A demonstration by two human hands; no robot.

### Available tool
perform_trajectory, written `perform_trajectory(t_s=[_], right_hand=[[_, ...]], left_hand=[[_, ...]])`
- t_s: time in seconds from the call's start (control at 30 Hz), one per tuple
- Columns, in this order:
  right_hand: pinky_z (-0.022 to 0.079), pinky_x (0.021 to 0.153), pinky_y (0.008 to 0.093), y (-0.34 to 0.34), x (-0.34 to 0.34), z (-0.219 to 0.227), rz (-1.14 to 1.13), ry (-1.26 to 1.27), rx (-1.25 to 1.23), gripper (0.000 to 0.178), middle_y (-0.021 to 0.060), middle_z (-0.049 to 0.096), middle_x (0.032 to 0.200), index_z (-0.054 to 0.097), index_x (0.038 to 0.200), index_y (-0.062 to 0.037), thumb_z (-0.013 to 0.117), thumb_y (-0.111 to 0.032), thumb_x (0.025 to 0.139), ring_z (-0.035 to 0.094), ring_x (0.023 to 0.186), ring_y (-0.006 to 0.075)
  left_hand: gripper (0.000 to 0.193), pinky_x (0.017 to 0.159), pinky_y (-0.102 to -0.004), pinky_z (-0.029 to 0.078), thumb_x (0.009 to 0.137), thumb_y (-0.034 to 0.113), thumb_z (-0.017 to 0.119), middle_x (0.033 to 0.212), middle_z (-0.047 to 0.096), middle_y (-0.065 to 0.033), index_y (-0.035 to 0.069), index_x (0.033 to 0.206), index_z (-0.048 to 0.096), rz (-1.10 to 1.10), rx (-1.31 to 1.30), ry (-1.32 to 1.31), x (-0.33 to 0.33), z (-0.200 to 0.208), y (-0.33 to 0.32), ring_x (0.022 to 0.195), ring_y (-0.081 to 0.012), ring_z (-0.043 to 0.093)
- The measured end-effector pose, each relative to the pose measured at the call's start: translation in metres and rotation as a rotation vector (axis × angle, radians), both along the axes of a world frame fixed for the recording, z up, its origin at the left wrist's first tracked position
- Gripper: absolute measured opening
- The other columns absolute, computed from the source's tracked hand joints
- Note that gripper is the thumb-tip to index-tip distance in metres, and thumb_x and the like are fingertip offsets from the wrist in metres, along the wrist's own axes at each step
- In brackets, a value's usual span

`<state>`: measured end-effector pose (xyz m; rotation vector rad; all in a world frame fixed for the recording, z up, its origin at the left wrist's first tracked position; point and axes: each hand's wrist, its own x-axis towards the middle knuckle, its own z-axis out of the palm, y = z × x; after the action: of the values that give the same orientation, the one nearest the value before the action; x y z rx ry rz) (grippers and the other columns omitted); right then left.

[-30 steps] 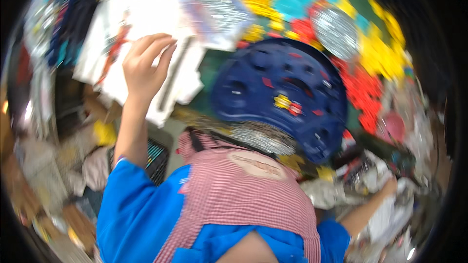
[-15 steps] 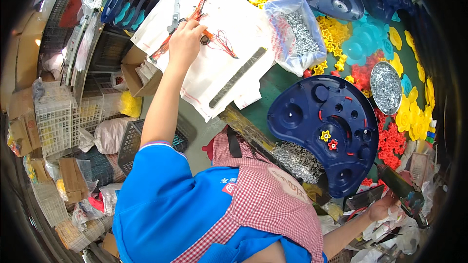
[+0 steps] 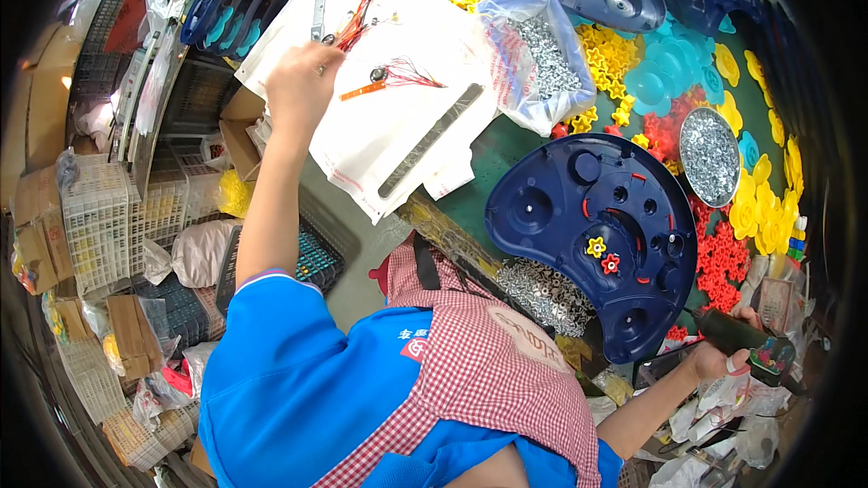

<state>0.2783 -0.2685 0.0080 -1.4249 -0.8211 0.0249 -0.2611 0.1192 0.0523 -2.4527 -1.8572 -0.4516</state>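
My left hand [image 3: 303,86] is over the white sheets, fingers pinched together by a bundle of red wires [image 3: 354,25]; what they hold is too small to make out. Beside it, on the sheets, lies an orange strip [image 3: 363,91] with a small round black part and thin red wires. At the lower right, my right hand [image 3: 714,361] is closed around a dark green power tool [image 3: 737,336]. Left of that tool, a dark blue curved plastic shell [image 3: 551,233] rests hollow side up, with a yellow star piece [image 3: 596,247] and a red star piece [image 3: 611,263] in it.
A plastic-lined box of screws [image 3: 547,59] and an oval dish of screws [image 3: 710,158] stand on the green table. Around them are yellow stars [image 3: 610,54], turquoise discs [image 3: 665,68] and red pieces [image 3: 721,258]. A dark flat bar [image 3: 431,140] lies on the sheets. Crates [image 3: 108,217] stand left.
My left hand has drawn back left and down from the wires, uncovering the orange strip. My right hand has risen slightly with the power tool, which now lies more level.
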Motion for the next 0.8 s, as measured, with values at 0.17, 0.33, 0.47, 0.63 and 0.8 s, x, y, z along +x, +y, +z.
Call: perform_trajectory(t_s=[0.17, 0.33, 0.47, 0.63, 0.8], right_hand=[[0.040, 0.098, 0.0424, 0.006, -0.018, 0.022, 0.045, 0.117, 0.040, 0.097, 0.0166, 0.059, 0.112, 0.039, 0.137, 0.0072, 0.054, -0.072, 0.083, 0.054, 0.103, 0.0293], [0.039, 0.101, 0.0461, 0.001, -0.020, 0.032, 0.067, 0.172, 0.058, 0.103, 0.0181, 0.060, 0.114, 0.036, 0.142, 0.0039, 0.055, -0.075, 0.079, 0.055, 0.106, 0.0315], [0.039, 0.103, 0.0472, 0.005, -0.032, 0.047, 0.063, 0.290, 0.128, 0.101, 0.0206, 0.061, 0.116, 0.037, 0.142, 0.0014, 0.058, -0.073, 0.077, 0.056, 0.110, 0.0325], [0.039, 0.105, 0.0471, 0.000, -0.027, 0.057, 0.144, 0.428, 0.139, 0.096, 0.0222, 0.060, 0.117, 0.039, 0.141, 0.0004, 0.061, -0.067, 0.076, 0.056, 0.112, 0.0325], [0.036, 0.106, 0.0461, -0.002, -0.027, 0.052, 0.132, 0.390, 0.177, 0.092, 0.0201, 0.058, 0.117, 0.044, 0.138, 0.0006, 0.068, -0.063, 0.076, 0.050, 0.115, 0.0318]], left_hand=[[0.027, 0.085, -0.0388, 0.051, 0.082, 0.022, 0.074, 0.100, 0.071, -0.0055, 0.010, 0.105, 0.071, -0.063, -0.197, 0.245, 0.001, -0.031, -0.019, 0.095, -0.0274, 0.065], [0.025, 0.083, -0.0394, 0.051, 0.081, 0.021, 0.074, 0.095, 0.071, -0.0084, 0.007, 0.102, 0.071, -0.032, -0.339, 0.176, 0.001, -0.023, -0.016, 0.092, -0.0274, 0.066], [0.017, 0.075, -0.0322, 0.050, 0.083, 0.016, 0.072, 0.085, 0.072, -0.0090, 0.002, 0.094, 0.072, -0.012, -0.422, -0.093, -0.004, -0.005, -0.022, 0.083, -0.0182, 0.067], [0.009, 0.055, -0.0228, 0.041, 0.088, 0.006, 0.069, 0.082, 0.070, -0.0093, -0.002, 0.090, 0.068, -0.288, 0.327, -1.214, -0.014, 0.126, -0.029, 0.067, -0.0131, 0.063], [0.012, 0.058, -0.0294, 0.044, 0.093, 0.011, 0.061, 0.093, 0.070, -0.0149, 0.001, 0.094, 0.068, -0.530, 0.570, -1.333, 0.013, 0.188, -0.020, 0.079, -0.0221, 0.067]])
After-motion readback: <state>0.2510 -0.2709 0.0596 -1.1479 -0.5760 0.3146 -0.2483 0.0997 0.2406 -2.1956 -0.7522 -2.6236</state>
